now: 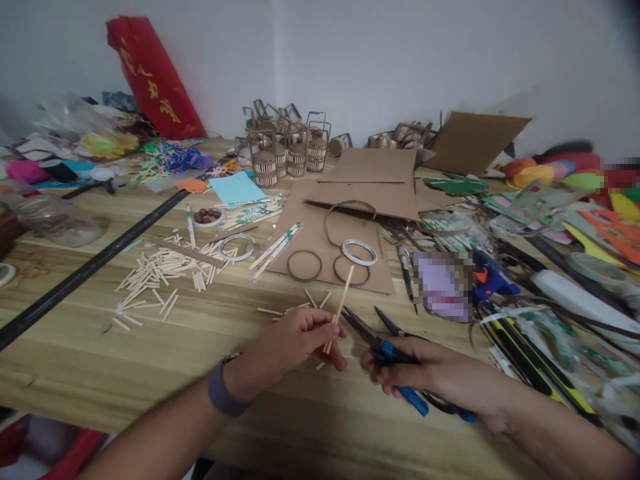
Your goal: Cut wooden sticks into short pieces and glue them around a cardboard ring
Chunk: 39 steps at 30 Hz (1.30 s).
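Note:
Near the front of the table, my left hand [313,333] pinches a thin wooden stick [344,300] that points up and away. A wristband sits on that wrist. To its right, my right hand [415,367] is closed round blue-handled scissors [383,347]. Their blades are spread apart and point toward the stick without clear contact. A few short cut sticks [315,298] lie just behind my left hand, partly hidden by it. Farther left is a loose pile of short sticks [155,270]. Two brown rings [305,250] rest on the cardboard sheet [300,220] ahead.
Small woven baskets [265,167] with tall handles stand by the wall. Paper-wrapped chopsticks [275,248], a white tape roll [359,252] and a bowl of brown balls [207,217] lie mid-table. At right are a marker [406,273], a blue glue gun [493,280] and yellow-black cutters [535,360].

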{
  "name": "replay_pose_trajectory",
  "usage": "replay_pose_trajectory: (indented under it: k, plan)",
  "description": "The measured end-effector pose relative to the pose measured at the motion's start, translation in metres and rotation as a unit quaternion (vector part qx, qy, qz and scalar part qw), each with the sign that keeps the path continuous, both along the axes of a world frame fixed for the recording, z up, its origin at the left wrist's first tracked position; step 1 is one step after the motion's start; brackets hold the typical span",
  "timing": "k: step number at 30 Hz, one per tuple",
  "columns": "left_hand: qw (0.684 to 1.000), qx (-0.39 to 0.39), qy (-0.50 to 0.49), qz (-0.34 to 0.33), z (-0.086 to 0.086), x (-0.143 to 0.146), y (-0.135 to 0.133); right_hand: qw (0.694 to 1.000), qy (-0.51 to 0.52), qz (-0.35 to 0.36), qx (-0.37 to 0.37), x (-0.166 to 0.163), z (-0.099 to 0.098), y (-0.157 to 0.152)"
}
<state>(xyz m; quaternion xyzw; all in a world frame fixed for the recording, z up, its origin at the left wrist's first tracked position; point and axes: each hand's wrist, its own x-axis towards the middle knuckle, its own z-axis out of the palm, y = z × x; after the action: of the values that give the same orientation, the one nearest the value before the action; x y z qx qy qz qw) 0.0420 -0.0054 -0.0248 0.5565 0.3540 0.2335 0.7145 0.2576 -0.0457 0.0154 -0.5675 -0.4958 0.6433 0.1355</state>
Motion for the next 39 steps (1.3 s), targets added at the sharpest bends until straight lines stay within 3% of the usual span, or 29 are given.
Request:
replay_pose_trajectory:
  k: [8, 21, 27, 35, 39]
  plan:
    - [0.997, -0.031, -0.035, -0.056, -0.009, 0.003, -0.004, 1.0, 0.014, 0.013, -0.006, -0.016, 0.003, 0.003]
    - [0.996, -0.054, -0.04, -0.062, -0.011, 0.003, -0.007, 0.998, 0.007, 0.059, -0.009, -0.016, -0.004, 0.006]
    - [0.995, -0.063, -0.044, -0.059, -0.011, 0.004, -0.007, 0.996, 0.006, 0.089, 0.024, -0.016, -0.004, 0.005]
    - [0.996, -0.056, -0.04, -0.062, -0.009, 0.006, -0.007, 0.997, -0.021, 0.076, 0.022, -0.021, -0.004, 0.004]
    - [0.997, -0.033, -0.034, -0.068, -0.008, 0.006, -0.008, 0.994, -0.039, 0.084, 0.065, -0.023, -0.008, 0.001]
